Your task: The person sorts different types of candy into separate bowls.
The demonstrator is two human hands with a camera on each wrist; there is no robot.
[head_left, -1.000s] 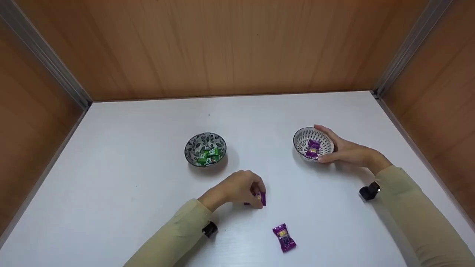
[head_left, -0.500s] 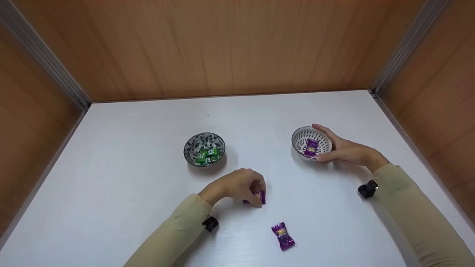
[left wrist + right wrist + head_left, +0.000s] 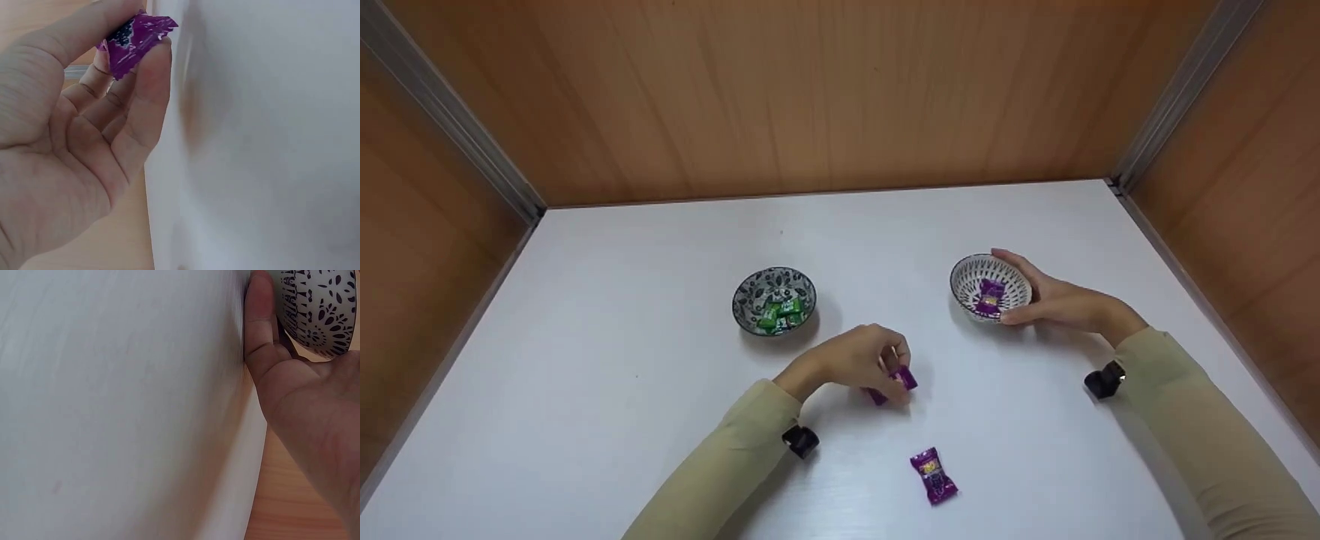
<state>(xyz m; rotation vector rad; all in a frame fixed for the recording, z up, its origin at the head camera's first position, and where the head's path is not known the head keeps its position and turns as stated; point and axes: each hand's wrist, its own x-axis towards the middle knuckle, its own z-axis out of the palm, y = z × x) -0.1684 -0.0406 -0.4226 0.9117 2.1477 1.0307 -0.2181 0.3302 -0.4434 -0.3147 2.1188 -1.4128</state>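
Observation:
My left hand [image 3: 859, 358] pinches a purple-wrapped candy [image 3: 135, 42] between thumb and fingers, just above the table in the head view. At the right, my right hand [image 3: 1054, 304] holds the side of a white bowl [image 3: 966, 283] with a dark dash pattern, thumb on the near side and fingers behind. Inside that bowl lies purple candy [image 3: 991, 295]. The right wrist view shows the patterned outside of the bowl [image 3: 320, 309] against the hand. Another purple candy [image 3: 934, 476] lies on the table in front of the left hand.
A dark floral bowl [image 3: 754, 289] with several green candies [image 3: 780, 313] stands on the white table [image 3: 585, 337], left of the middle. Wooden panels [image 3: 810, 97] enclose the table at the back and both sides.
My left hand has lifted the pinched candy off the table and moved slightly forward and right. The right hand and its bowl stay nearly still.

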